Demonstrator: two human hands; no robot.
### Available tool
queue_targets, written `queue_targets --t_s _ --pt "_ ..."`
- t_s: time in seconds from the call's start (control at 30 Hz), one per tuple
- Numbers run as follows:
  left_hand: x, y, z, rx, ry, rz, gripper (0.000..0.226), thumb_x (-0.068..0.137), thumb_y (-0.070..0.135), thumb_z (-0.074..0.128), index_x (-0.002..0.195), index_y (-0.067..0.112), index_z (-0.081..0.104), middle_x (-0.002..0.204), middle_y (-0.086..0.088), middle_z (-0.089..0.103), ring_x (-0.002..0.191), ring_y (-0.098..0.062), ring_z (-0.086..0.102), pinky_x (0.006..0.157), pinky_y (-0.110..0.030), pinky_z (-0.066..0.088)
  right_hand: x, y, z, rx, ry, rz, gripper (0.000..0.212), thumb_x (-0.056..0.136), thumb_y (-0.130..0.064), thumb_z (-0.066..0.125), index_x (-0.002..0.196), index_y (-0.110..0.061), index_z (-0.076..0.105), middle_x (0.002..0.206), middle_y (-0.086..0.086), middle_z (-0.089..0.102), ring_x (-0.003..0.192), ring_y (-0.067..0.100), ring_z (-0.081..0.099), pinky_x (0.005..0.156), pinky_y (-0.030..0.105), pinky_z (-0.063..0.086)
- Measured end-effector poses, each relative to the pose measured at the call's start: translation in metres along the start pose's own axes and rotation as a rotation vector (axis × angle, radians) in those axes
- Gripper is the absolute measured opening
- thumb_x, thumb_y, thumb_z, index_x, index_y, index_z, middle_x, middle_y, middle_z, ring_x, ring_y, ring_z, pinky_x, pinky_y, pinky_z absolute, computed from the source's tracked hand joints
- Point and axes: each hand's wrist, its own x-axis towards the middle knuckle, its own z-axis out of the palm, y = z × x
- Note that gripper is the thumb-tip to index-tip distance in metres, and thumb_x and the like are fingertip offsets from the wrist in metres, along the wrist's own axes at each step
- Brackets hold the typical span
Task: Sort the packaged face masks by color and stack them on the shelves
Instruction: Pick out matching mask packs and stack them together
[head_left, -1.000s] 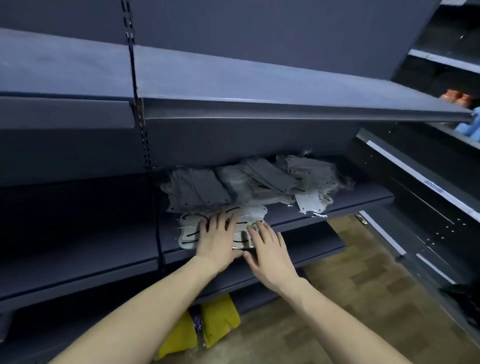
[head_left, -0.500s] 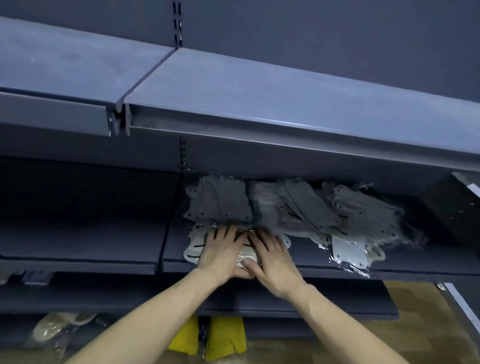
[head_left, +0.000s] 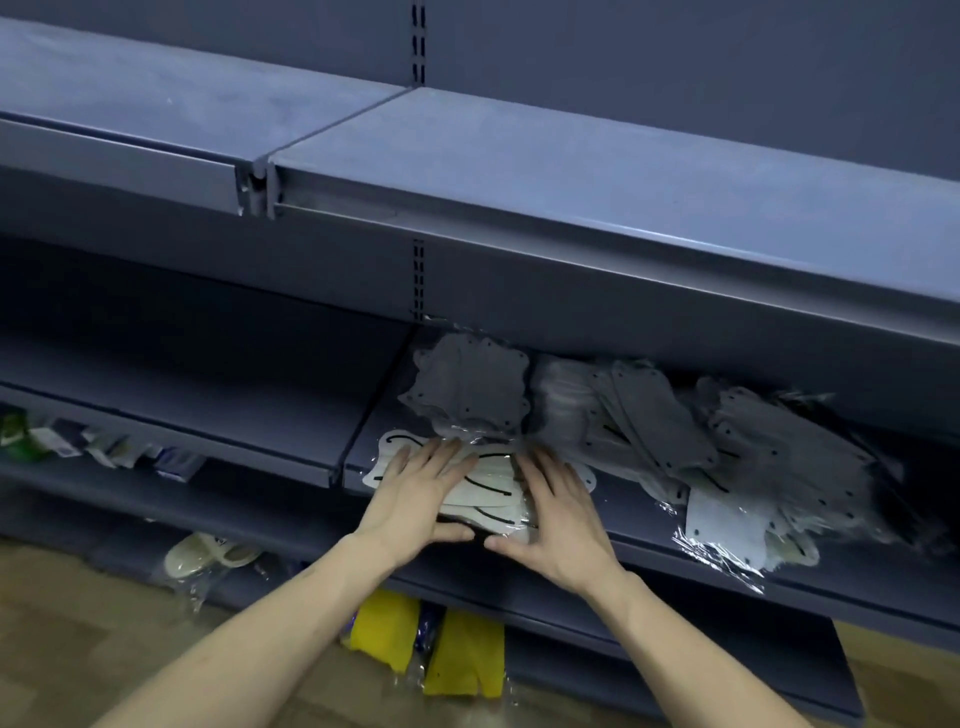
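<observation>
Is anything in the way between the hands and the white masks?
No. The left hand and right hand already rest flat on the white mask stack at the shelf's front edge; nothing sits between them.

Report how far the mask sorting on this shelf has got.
Done: a stack of grey packaged masks sits squared at the back of the dark metal shelf. In hand: the left hand and right hand lie flat-fingered on a stack of white packaged masks with black ear loops at the shelf's front, thumbs at its near edge. Left: the loose heap of mixed grey and white packets to the right is unsorted.
</observation>
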Motion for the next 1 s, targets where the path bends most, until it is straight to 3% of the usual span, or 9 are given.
queue_targets --t_s 0.1,0.2,0.33,0.47,0.57,0.67,0.8,0.93,1.0 --pt "0.002 -0.007 -0.005 -0.032 0.019 0.012 0.085 0.071 0.073 0.054 0.145 0.031 0.048 0.149 0.000 0.049 0.136 -0.028 0.045 0.111 -0.049 0.035 -0.004 -0.003 -0.004 0.078 -0.005 0.015 0.102 0.076 -0.064 0.067 0.158 -0.025 0.021 0.164 -0.004 0.019 0.150 0.015 0.016 0.118 0.022 0.006" --pt "0.009 -0.007 -0.006 -0.080 0.070 0.051 0.072 0.069 0.067 0.062 0.133 0.035 0.059 0.130 0.002 0.062 0.117 -0.028 0.058 0.098 -0.047 0.048 -0.013 -0.009 -0.005 0.193 0.070 0.094 0.081 0.080 -0.047 0.064 0.153 -0.025 0.035 0.159 -0.006 0.031 0.146 0.011 0.026 0.120 0.028 0.023" --pt "0.015 -0.012 0.001 -0.119 0.107 0.121 0.063 0.078 0.067 0.054 0.135 0.040 0.057 0.127 0.004 0.060 0.116 -0.026 0.055 0.099 -0.047 0.046 -0.032 -0.009 0.005 0.094 0.408 0.176 0.039 0.085 -0.031 0.065 0.123 -0.022 0.065 0.133 -0.010 0.057 0.126 0.010 0.051 0.106 0.032 0.041" --pt "0.011 -0.012 -0.003 -0.189 0.113 0.130 0.053 0.089 0.055 0.038 0.134 0.038 0.058 0.133 0.002 0.059 0.122 -0.027 0.053 0.102 -0.048 0.045 -0.031 -0.023 0.017 0.067 0.482 0.209 0.016 0.087 -0.031 0.063 0.099 -0.023 0.071 0.118 -0.015 0.063 0.110 0.010 0.057 0.092 0.037 0.049" --pt "0.016 -0.019 -0.005 -0.232 0.171 0.106 0.049 0.079 0.025 0.066 0.127 0.036 0.065 0.129 0.000 0.065 0.118 -0.028 0.060 0.097 -0.045 0.050 -0.014 -0.036 0.021 0.224 0.485 0.243 0.019 0.090 -0.024 0.065 0.108 -0.022 0.068 0.128 -0.015 0.055 0.119 0.002 0.052 0.094 0.036 0.052" --pt "0.025 -0.024 -0.005 -0.225 0.166 0.083 0.066 0.062 0.011 0.081 0.122 0.035 0.068 0.120 0.001 0.069 0.109 -0.027 0.064 0.089 -0.044 0.054 -0.004 -0.042 0.018 0.327 0.398 0.247 0.048 0.087 -0.019 0.073 0.131 -0.023 0.055 0.147 -0.010 0.038 0.137 -0.005 0.032 0.110 0.019 0.036" --pt "0.023 -0.016 -0.007 -0.175 0.112 0.065 0.061 0.075 0.036 0.063 0.136 0.036 0.055 0.132 0.003 0.059 0.120 -0.024 0.054 0.098 -0.043 0.046 -0.009 -0.036 0.006 0.392 0.336 0.253 0.080 0.078 -0.036 0.080 0.145 -0.037 0.035 0.158 -0.010 0.019 0.147 0.000 0.017 0.109 0.006 0.022" --pt "0.023 -0.017 -0.005 -0.030 0.082 0.122 0.076 0.077 0.074 0.042 0.141 0.034 0.050 0.138 -0.001 0.056 0.122 -0.027 0.050 0.096 -0.044 0.045 -0.009 -0.037 0.008 0.250 0.272 0.309 0.095 0.073 -0.066 0.073 0.151 -0.034 0.028 0.161 -0.014 0.010 0.146 0.002 0.018 0.108 0.024 0.037" --pt "0.025 -0.020 -0.005 0.034 0.059 0.148 0.086 0.072 0.080 0.039 0.145 0.033 0.046 0.144 -0.003 0.052 0.125 -0.028 0.048 0.098 -0.044 0.044 -0.004 -0.040 0.010 0.130 0.197 0.248 0.094 0.075 -0.073 0.066 0.152 -0.035 0.029 0.162 -0.012 0.014 0.146 0.007 0.022 0.105 0.030 0.043"
